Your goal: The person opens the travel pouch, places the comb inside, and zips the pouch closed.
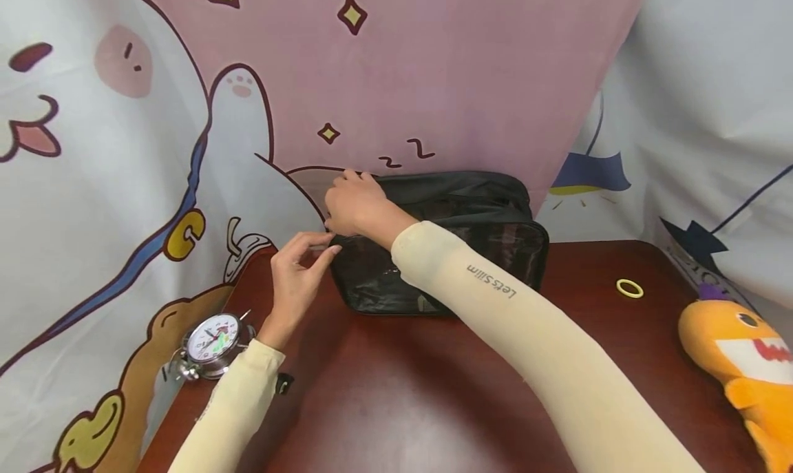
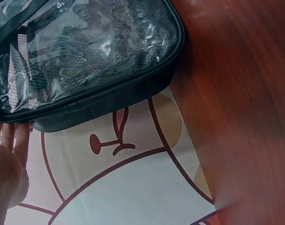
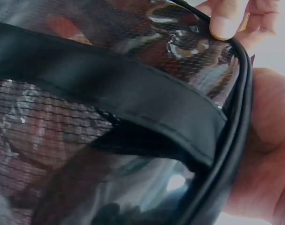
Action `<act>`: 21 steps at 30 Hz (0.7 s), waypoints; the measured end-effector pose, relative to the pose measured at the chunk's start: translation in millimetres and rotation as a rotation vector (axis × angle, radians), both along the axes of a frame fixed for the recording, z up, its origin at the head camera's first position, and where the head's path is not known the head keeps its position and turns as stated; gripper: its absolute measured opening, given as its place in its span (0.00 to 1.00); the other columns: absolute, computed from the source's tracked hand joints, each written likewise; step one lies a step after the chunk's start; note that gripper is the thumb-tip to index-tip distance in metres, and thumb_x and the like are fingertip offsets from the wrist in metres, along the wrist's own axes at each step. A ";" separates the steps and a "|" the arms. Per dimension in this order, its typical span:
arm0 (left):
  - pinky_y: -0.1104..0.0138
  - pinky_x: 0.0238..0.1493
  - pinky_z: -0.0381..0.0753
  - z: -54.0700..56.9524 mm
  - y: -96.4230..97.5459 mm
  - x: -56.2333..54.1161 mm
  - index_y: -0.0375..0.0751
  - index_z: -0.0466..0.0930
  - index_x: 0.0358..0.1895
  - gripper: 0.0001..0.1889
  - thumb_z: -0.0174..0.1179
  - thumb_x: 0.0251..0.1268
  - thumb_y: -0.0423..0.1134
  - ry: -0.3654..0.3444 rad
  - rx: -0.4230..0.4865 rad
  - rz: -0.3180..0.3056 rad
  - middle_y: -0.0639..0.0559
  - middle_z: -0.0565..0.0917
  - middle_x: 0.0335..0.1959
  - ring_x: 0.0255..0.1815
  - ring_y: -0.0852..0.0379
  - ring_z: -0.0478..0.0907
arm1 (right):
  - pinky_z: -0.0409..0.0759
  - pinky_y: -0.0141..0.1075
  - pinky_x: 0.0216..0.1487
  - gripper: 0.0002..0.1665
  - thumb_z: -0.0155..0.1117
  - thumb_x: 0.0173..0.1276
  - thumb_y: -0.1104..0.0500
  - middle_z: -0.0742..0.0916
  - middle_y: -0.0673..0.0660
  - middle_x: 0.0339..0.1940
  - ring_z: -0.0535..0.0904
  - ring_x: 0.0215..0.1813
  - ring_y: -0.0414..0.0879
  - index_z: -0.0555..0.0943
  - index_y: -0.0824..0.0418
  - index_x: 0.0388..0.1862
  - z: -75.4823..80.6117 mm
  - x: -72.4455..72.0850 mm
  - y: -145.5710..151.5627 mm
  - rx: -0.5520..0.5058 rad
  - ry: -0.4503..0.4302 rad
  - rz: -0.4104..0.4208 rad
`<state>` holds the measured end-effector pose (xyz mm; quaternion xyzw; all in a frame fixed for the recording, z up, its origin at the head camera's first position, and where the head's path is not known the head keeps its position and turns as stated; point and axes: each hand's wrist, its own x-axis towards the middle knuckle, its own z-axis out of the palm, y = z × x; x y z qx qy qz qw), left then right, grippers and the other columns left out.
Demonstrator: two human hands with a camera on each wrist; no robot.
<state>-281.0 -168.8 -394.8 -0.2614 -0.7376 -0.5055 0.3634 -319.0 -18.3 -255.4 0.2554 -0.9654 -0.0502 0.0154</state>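
A clear bag (image 1: 495, 253) with black trim stands at the back of the table against the cloth. My right hand (image 1: 356, 201) reaches across to its upper left corner, fingers curled over the top edge. Just below, my left hand (image 1: 294, 270) pinches the left edge between thumb and fingers. From the left wrist, several fingers (image 2: 21, 140) show behind the dark rim of the bag (image 2: 104, 51). Close up in the right wrist view, a thumb (image 3: 225, 23) presses the rim of the bag (image 3: 194, 51), beside a wide black strap (image 3: 109, 89). Some fingertips are hidden.
A twin-bell alarm clock (image 1: 213, 339) stands at the left table edge, with a small black item (image 1: 283, 383) near the left sleeve. On the right lie a yellow ring (image 1: 630, 288) and an orange plush toy (image 1: 737, 349). Printed cloth (image 1: 464, 74) hangs behind the reddish-brown table (image 1: 396, 397).
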 end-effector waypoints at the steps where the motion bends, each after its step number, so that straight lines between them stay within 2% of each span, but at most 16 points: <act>1: 0.74 0.46 0.87 -0.8 -0.5 -0.3 0.42 0.92 0.46 0.10 0.75 0.63 0.29 0.003 -0.005 0.000 0.45 0.91 0.43 0.44 0.58 0.88 | 0.61 0.54 0.84 0.22 0.61 0.80 0.40 0.79 0.52 0.76 0.64 0.82 0.52 0.85 0.48 0.64 0.9 -0.5 -1.8 0.012 0.003 -0.006; 8: 0.74 0.47 0.87 -2.3 -2.0 -2.4 0.44 0.92 0.47 0.10 0.74 0.65 0.31 0.010 -0.033 0.011 0.47 0.91 0.44 0.43 0.58 0.88 | 0.76 0.51 0.75 0.18 0.66 0.77 0.49 0.85 0.51 0.67 0.75 0.71 0.51 0.86 0.48 0.63 9.4 -2.4 -13.0 0.018 -0.045 -0.022; 14: 0.75 0.46 0.86 -0.6 -2.5 -2.8 0.45 0.91 0.51 0.10 0.73 0.68 0.35 -0.013 -0.061 0.027 0.49 0.90 0.43 0.42 0.58 0.88 | 0.85 0.48 0.64 0.13 0.67 0.78 0.52 0.88 0.50 0.60 0.82 0.62 0.47 0.87 0.48 0.58 11.0 -2.6 -17.1 0.039 0.001 -0.005; 16: 0.74 0.47 0.87 -0.9 -3.2 -4.1 0.45 0.91 0.52 0.11 0.73 0.68 0.36 -0.013 -0.064 0.026 0.49 0.89 0.43 0.43 0.58 0.88 | 0.86 0.48 0.62 0.12 0.63 0.80 0.52 0.89 0.50 0.57 0.84 0.60 0.47 0.87 0.49 0.57 10.8 -5.7 -15.3 0.041 -0.025 0.004; 19: 0.74 0.47 0.87 -1.8 -4.0 -6.0 0.48 0.91 0.53 0.12 0.73 0.68 0.37 -0.011 -0.068 0.031 0.50 0.89 0.43 0.44 0.57 0.88 | 0.85 0.47 0.63 0.12 0.59 0.83 0.53 0.88 0.53 0.56 0.84 0.59 0.47 0.85 0.53 0.57 10.3 -12.2 -10.7 -0.001 -0.112 0.022; 21: 0.74 0.47 0.87 -2.4 -4.2 -7.1 0.48 0.91 0.53 0.12 0.73 0.68 0.37 -0.009 -0.071 0.037 0.50 0.89 0.43 0.43 0.56 0.89 | 0.83 0.44 0.60 0.12 0.57 0.83 0.53 0.88 0.53 0.49 0.83 0.53 0.47 0.85 0.56 0.51 9.5 -16.7 -7.1 -0.047 -0.148 0.038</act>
